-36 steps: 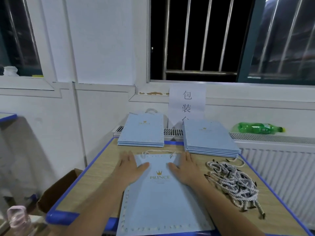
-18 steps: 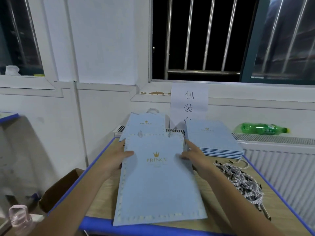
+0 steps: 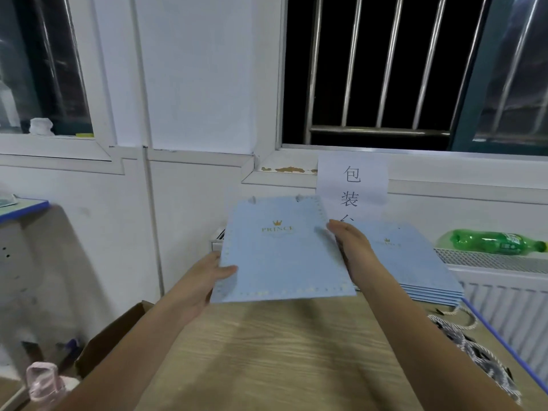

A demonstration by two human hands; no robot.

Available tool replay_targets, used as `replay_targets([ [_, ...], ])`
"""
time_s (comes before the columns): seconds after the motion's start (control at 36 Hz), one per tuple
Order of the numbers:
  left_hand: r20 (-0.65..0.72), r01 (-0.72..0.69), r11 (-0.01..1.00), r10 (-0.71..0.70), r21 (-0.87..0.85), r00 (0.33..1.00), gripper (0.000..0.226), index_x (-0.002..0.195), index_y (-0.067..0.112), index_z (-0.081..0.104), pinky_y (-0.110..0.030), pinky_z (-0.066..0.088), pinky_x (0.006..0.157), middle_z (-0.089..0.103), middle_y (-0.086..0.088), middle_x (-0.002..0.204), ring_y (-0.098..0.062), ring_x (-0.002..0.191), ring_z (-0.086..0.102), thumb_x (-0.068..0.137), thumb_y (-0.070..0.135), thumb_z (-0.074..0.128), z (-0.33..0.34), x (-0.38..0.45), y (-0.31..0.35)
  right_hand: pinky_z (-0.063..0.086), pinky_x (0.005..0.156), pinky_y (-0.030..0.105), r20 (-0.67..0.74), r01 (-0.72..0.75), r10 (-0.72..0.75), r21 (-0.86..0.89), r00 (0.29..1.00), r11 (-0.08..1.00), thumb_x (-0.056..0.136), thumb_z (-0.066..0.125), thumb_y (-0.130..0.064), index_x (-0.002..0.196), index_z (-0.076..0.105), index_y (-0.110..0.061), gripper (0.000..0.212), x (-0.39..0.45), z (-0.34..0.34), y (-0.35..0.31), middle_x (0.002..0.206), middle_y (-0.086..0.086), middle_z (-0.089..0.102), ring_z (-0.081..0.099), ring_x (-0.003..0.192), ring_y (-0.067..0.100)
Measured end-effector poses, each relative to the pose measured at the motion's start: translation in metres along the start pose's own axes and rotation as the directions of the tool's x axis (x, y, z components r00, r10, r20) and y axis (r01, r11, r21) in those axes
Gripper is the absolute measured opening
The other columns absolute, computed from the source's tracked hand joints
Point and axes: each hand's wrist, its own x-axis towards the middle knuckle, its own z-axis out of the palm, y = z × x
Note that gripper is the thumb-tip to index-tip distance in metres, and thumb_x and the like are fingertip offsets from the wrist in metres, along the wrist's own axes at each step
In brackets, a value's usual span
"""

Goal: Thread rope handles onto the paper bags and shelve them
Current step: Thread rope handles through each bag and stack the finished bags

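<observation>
Both hands, left hand and right hand, have lifted the gripped paper bag off the table.

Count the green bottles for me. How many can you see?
1. The green plastic bottle lies on its side on top of the radiator, at the right below the window. None other shows, though something could be hidden behind the held paper bag.
</observation>
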Motion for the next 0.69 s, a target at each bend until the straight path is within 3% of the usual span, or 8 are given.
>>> replay_targets([
  [0.11, -0.264, -0.109, 0.993, 0.117, 0.045, 0.958, 0.033, 0.124, 0.01, 0.045, -0.032, 0.052, 0.063, 0.063, -0.007, 0.106, -0.017, 0.079, 0.064, 0.093, 0.008, 0.056, -0.006, 0.045, 0.023, 0.052, 0.058, 0.019, 0.169, -0.044, 0.065, -0.126, 0.984, 0.991, 0.095, 0.048, -0.006, 0.12, 0.049, -0.026, 0.032, 0.018, 0.008, 0.007, 0.119, -0.006, 0.059, 0.063, 0.075, 0.005],
  [0.17, -0.269, -0.128, 0.987, 0.151, 0.101, 0.951, 0.034, 0.125, 0.008, 0.044, -0.033, 0.051, 0.064, 0.061, -0.011, 0.114, -0.021, 0.082, 0.062, 0.094, 0.012, 0.056, -0.01, 0.069, 0.032, 0.054, 0.082, 0.04, 0.159, 0.035, 0.012, -0.295, 0.987, 0.955, 0.091, 0.048, -0.002, 0.111, 0.054, -0.02, 0.027, 0.028, 0.013, 0.01, 0.128, 0.013, 0.055, 0.066, 0.094, 0.02],
  [0.22, -0.301, -0.163, 0.978, 0.196, 0.13, 0.933, 0.028, 0.121, 0.009, 0.047, -0.036, 0.051, 0.072, 0.061, -0.013, 0.112, -0.025, 0.085, 0.062, 0.094, 0.011, 0.056, -0.009, 0.091, 0.036, 0.046, 0.098, 0.05, 0.09, 0.126, -0.102, -0.318, 0.991, 0.94, 0.085, 0.049, 0.005, 0.109, 0.058, -0.013, 0.031, 0.041, 0.017, 0.01, 0.118, 0.012, 0.063, 0.059, 0.11, 0.033],
  [0.36, -0.451, -0.209, 0.933, 0.328, 0.294, 0.83, 0.033, 0.124, 0.007, 0.055, -0.035, 0.047, 0.079, 0.063, -0.013, 0.108, -0.027, 0.094, 0.061, 0.092, 0.014, 0.059, -0.005, 0.132, 0.019, 0.051, 0.065, 0.017, -0.104, 0.256, -0.321, -0.397, 0.941, 0.881, 0.09, 0.056, -0.004, 0.12, 0.058, -0.008, 0.03, 0.075, 0.031, 0.023, 0.099, 0.0, 0.066, 0.062, 0.081, 0.014],
  [0.42, -0.445, -0.144, 0.898, 0.339, 0.416, 0.829, 0.032, 0.124, 0.009, 0.057, -0.035, 0.046, 0.084, 0.064, -0.012, 0.114, -0.029, 0.104, 0.06, 0.094, 0.019, 0.055, -0.007, 0.141, 0.002, 0.042, 0.065, 0.02, -0.085, 0.217, -0.313, -0.551, 0.946, 0.806, 0.094, 0.052, -0.009, 0.126, 0.051, -0.001, 0.033, 0.087, 0.032, 0.041, 0.092, 0.002, 0.055, 0.05, 0.079, 0.015],
  [0.5, -0.368, -0.015, 0.822, 0.271, 0.569, 0.89, 0.044, 0.133, 0.009, 0.052, -0.034, 0.041, 0.095, 0.061, -0.014, 0.123, -0.03, 0.116, 0.054, 0.096, 0.03, 0.047, -0.012, 0.147, -0.023, 0.034, 0.086, 0.027, 0.03, 0.182, -0.227, -0.7, 0.974, 0.69, 0.097, 0.047, -0.011, 0.116, 0.044, 0.005, 0.025, 0.096, 0.03, 0.079, 0.096, 0.004, 0.043, 0.041, 0.096, 0.015],
  [0.58, -0.303, 0.051, 0.777, 0.183, 0.628, 0.935, 0.046, 0.143, 0.017, 0.039, -0.027, 0.04, 0.077, 0.058, -0.008, 0.09, -0.022, 0.086, 0.055, 0.099, 0.025, 0.043, -0.022, 0.147, -0.047, 0.033, 0.104, 0.037, 0.029, 0.06, -0.06, -0.778, 0.998, 0.625, 0.1, 0.041, -0.028, 0.146, 0.021, -0.006, 0.055, 0.093, 0.024, 0.1, 0.125, 0.01, 0.049, 0.046, 0.118, 0.023],
  [0.69, -0.234, -0.086, 0.742, 0.316, 0.665, 0.92, 0.038, 0.134, 0.032, 0.044, -0.03, 0.036, 0.06, 0.043, 0.003, 0.062, -0.005, 0.054, 0.043, 0.099, 0.016, 0.042, -0.028, 0.15, -0.066, 0.039, 0.099, 0.039, 0.055, 0.065, -0.036, -0.754, 0.998, 0.654, 0.102, 0.036, -0.032, 0.152, 0.0, -0.012, 0.065, 0.082, 0.026, 0.103, 0.134, 0.017, 0.05, 0.049, 0.121, 0.029],
])
